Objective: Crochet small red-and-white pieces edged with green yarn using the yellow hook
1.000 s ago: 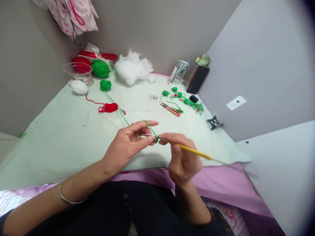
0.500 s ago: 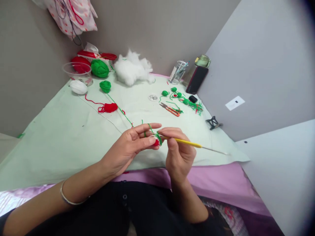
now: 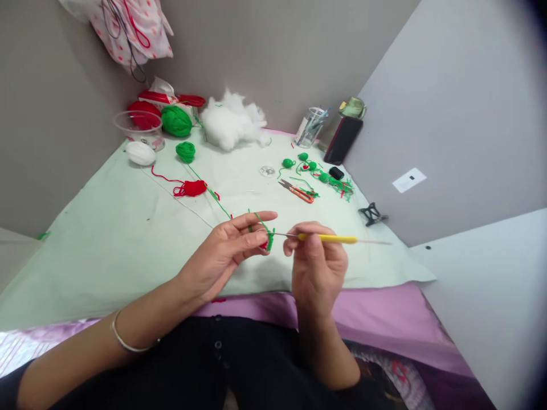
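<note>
Between the thumb and fingers of my left hand point(image 3: 231, 245) is a small red and green crochet piece point(image 3: 269, 242), partly hidden by the thumb. Green yarn point(image 3: 261, 221) runs over my raised left index finger to the piece. My right hand point(image 3: 318, 262) is closed round the yellow handle of a crochet hook point(image 3: 337, 238). Its thin metal shaft points left, and the tip meets the green edge of the piece. A strand leads back from my left hand to a small green yarn ball point(image 3: 185, 151) on the table.
White stuffing point(image 3: 233, 121) lies at the back, left of a clear cup point(image 3: 309, 127) and a phone point(image 3: 343, 140). Orange thread snips point(image 3: 297, 191) lie beyond my hands, near small green crochet pieces point(image 3: 313, 165). Red yarn point(image 3: 190, 188) and a white yarn ball point(image 3: 141, 153) are at left.
My right hand has moved slightly right and away from my left, baring the hook's metal shaft. The hook is now nearly level. My left hand still holds the crochet piece.
</note>
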`<act>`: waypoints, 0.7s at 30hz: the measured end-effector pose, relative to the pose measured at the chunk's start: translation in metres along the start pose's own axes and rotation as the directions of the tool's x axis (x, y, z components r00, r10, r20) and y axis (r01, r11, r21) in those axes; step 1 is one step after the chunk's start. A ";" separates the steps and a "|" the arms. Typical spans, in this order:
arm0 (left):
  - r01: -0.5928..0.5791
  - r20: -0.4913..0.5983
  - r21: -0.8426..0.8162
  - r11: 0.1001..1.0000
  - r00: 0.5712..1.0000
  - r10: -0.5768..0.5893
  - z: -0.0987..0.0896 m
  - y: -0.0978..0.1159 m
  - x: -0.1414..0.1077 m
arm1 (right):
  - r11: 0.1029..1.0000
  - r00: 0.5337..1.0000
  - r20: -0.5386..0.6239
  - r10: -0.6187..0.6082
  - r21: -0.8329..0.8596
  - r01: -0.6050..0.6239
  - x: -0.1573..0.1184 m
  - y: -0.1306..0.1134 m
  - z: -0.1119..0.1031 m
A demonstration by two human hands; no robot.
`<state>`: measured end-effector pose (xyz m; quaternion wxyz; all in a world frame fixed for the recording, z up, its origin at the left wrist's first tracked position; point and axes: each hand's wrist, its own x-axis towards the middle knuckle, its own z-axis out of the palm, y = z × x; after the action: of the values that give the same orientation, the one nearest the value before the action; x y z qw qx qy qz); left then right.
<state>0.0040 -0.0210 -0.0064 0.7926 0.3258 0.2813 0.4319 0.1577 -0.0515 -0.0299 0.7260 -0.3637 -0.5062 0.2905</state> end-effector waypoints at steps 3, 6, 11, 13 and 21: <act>-0.085 0.004 0.100 0.991 0.996 0.085 0.001 -0.002 -0.003 | 0.992 0.992 0.083 0.092 0.074 -0.098 0.000 0.005 0.003; -0.129 0.017 0.127 0.983 0.992 0.128 0.000 -0.005 -0.004 | 0.990 0.989 0.096 0.114 0.073 -0.121 0.000 0.008 0.003; -0.133 0.002 0.153 0.979 0.991 0.134 -0.002 -0.006 -0.003 | 0.998 0.992 0.107 0.062 -0.005 -0.062 -0.002 0.006 0.005; -0.167 0.014 0.186 0.968 0.986 0.168 -0.004 -0.005 -0.002 | 0.993 0.992 0.128 -0.022 -0.113 0.036 -0.004 0.002 0.007; -0.245 -0.041 0.141 0.959 0.967 0.253 -0.020 0.015 0.007 | 0.897 0.819 0.558 0.135 -0.419 0.138 0.054 0.005 -0.011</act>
<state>-0.0146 -0.0034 -0.0086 0.6996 0.3986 0.2896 0.5175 0.1853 -0.0086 -0.0077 0.4378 -0.4134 -0.7538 0.2632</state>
